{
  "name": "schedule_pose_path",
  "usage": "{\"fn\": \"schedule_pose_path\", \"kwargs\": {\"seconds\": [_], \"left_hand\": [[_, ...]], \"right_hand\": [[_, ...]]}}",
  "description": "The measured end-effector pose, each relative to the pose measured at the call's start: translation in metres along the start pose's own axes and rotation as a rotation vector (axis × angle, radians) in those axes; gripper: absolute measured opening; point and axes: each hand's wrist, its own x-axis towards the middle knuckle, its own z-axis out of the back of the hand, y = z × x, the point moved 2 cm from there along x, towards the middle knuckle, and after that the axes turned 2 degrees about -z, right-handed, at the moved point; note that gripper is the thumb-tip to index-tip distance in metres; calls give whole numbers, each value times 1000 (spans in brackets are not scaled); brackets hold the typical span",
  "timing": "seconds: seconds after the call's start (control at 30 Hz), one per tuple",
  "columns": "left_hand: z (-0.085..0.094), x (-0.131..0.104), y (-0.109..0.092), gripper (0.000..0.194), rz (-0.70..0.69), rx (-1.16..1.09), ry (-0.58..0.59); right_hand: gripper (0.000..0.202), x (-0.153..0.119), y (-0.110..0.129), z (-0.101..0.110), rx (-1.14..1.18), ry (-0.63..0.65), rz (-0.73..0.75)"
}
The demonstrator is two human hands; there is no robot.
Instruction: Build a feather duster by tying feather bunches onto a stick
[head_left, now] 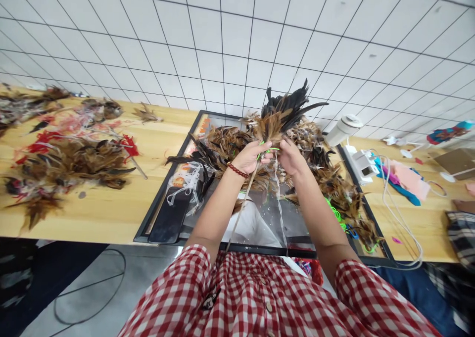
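Upright above the black-framed tray stands a bundle of black and brown feathers. My left hand, with a beaded bracelet on the wrist, closes round the base of this bundle. Green string crosses at its fingers. My right hand is closed against the other side of the base, its fingertips partly hidden. A pale strand and a whitish twisted strand hang down below the hands. Brown feathers lie heaped on the tray around and behind them.
A dark phone and white ties lie at the tray's left. To the right are a white cup, a power strip with cables and green cord. More feathers cover the left table. People sit at both sides.
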Motion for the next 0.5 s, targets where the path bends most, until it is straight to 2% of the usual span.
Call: {"fn": "schedule_pose_path", "kwargs": {"seconds": [0.1,0.17,0.27,0.37,0.43,0.5], "left_hand": [[-4,1,5,25,97,-55,57],[-5,1,7,29,131,-93,57],[-4,-1,4,25,129,-96,60],[4,-3,-6,27,54,12,18],[12,-2,-9,32,-29,121,-73],[19,3,-7,35,-93,223,-199]], "right_hand": [[77,3,-4,-1,138,334,-277],[78,5,-4,-2,182,416,-351],[71,-1,0,3,226,450,-338],[60,-19,5,19,147,498,-370],[51,-34,13,34,-11,435,-348],[45,-48,29,45,-281,324,-189]]}}
